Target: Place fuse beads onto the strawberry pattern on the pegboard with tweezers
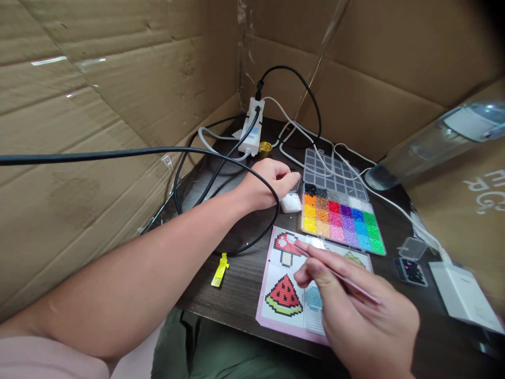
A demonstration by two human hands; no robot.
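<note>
My left hand [272, 181] reaches across the dark table, its fingers curled on a small clear box of white beads [291, 202] beside the bead organiser [341, 218] with its many coloured compartments. My right hand [355, 310] holds pink tweezers [335, 271] in a pinch, the tips over the mushroom picture on the pattern sheet [282, 295]. A clear pegboard [314, 310] lies on the sheet, partly under my right hand. The organiser's clear lid [333, 173] stands open behind it.
A white power strip [252, 126] with black and white cables lies at the back. A thick black cable [118, 153] crosses from the left. A small open box of dark beads [412, 271], a white adapter [460, 295] and a clear bottle [434, 142] are at the right. Cardboard walls surround the table.
</note>
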